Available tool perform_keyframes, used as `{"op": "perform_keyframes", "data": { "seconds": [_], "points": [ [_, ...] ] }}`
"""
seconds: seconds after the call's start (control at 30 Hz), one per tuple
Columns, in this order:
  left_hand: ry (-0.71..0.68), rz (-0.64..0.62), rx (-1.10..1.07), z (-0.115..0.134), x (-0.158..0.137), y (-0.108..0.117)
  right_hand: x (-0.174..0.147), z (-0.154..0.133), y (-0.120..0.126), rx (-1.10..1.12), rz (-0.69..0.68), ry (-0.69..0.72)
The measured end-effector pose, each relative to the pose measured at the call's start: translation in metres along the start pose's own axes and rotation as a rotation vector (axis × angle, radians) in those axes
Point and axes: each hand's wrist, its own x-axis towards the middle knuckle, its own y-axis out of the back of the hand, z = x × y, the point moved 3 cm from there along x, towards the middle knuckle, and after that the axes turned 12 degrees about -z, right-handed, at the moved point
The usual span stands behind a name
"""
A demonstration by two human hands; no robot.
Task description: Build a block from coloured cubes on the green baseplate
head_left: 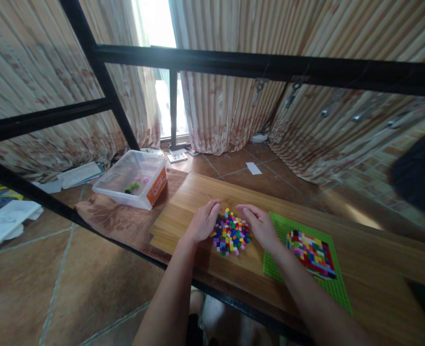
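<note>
A pile of small multicoloured building bricks [231, 235] lies on the wooden board [183, 197]. My left hand [203, 221] rests along the pile's left edge, fingers stretched forward and palm turned inward. On the opposite side, my right hand [258, 222] curves around the far right edge with its fingers extended. Neither hand shows a brick in its grasp. Under my right forearm and beyond it is a green baseplate [277, 226], bearing a block of colourful joined bricks [311, 252]. The forearm hides part of the baseplate.
A clear plastic box [129, 175] with an orange label and several bricks inside stands at left on a brown cloth [115, 221]. Black metal bars [234, 62] cross ahead, in front of long curtains [227, 110]. A white paper [253, 168] lies on the tiled floor.
</note>
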Motion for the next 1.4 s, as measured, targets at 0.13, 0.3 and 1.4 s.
{"op": "perform_keyframes", "data": {
  "seconds": [0.13,0.3,1.4],
  "points": [
    [0.039,0.119,-0.02,-0.004,-0.003,0.011,-0.015,-0.009,0.012,-0.299,0.103,-0.007],
    [0.096,0.234,-0.026,0.007,-0.009,0.017,-0.046,-0.017,0.011,-0.497,-0.064,-0.006],
    [0.107,0.091,0.062,0.04,-0.019,-0.01,-0.059,-0.01,-0.009,-0.432,-0.062,-0.155]
  ]
}}
